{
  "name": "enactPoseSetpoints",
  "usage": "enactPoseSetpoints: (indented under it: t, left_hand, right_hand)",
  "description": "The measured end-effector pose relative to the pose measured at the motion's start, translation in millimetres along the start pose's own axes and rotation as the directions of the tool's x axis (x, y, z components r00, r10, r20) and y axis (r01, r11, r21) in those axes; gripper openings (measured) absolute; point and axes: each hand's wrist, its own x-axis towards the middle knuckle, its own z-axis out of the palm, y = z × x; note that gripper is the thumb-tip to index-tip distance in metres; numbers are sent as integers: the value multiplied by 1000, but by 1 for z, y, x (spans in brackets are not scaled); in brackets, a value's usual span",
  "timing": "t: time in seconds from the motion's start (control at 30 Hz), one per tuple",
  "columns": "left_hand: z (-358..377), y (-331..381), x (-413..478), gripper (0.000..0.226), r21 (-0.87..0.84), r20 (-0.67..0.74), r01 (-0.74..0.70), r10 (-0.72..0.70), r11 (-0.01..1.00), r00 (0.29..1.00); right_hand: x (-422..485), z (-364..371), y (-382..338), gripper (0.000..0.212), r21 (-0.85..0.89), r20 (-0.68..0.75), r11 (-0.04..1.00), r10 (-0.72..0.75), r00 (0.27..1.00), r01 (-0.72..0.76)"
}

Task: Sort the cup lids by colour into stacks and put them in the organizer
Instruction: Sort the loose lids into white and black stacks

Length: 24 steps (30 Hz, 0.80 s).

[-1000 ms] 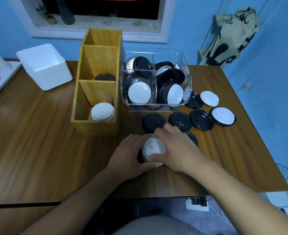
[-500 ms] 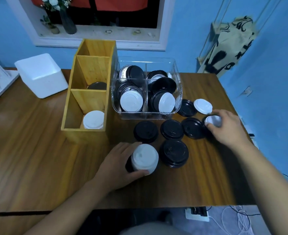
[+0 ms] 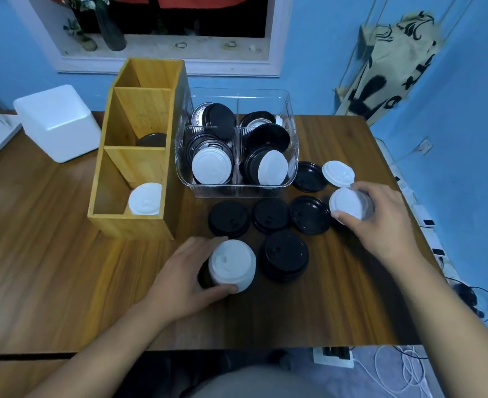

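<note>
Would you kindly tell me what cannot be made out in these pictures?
Head view, white stack: lid count hidden by the left hand.
Head view, wooden organizer: middle compartment's dark lid mostly hidden behind the divider.
Head view, clear bin: lid print too small to read.
</note>
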Motion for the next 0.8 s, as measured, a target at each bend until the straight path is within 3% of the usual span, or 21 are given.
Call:
enactPoseSetpoints:
  t: [0.1, 0.2, 0.37, 0.43, 0.47, 0.53, 0.6, 0.63, 0.8]
  left_hand:
    - [0, 0, 0, 87, 5, -4, 0, 0, 1000, 1000]
    - [1, -1, 0, 87, 1, -4, -4, 4, 1000, 1000]
    - [2, -4, 0, 88, -2, 3, -4, 4, 1000, 1000]
    - [2, -4, -1, 87, 5, 12, -7, 7, 1000, 1000]
    - [2, -4, 0, 88, 8, 13, -7, 7, 1000, 1000]
    - [2, -4, 0, 88, 9, 6, -10, 10, 1000, 1000]
    - [3, -5, 0, 87, 3, -1, -22, 22, 1000, 1000]
    - [3, -5, -1, 86, -1, -5, -24, 24, 1000, 1000]
    - [3, -4, -1, 88, 3, -4, -19, 19, 1000, 1000]
  right_hand:
    - [-38, 0, -12, 65, 43, 12, 997, -64, 998, 63]
    - [-84, 11, -7, 64, 54, 86, 998, -15, 996, 11]
    - [-111, 23, 0, 67, -198, 163, 979, 76, 984, -42]
    - [-105, 14, 0, 61, -118, 220, 993, 23, 975, 3]
    - [-101, 7, 3, 56, -11, 294, 999, -27, 955, 32]
    - [-94, -5, 8, 70, 159, 501, 985, -144, 853, 73]
    - [-90, -9, 14, 82, 145, 633, 981, -191, 750, 128]
    - [-88, -8, 16, 82, 110, 643, 980, -198, 740, 166]
    - [-88, 1, 8, 73, -84, 535, 969, -154, 831, 234]
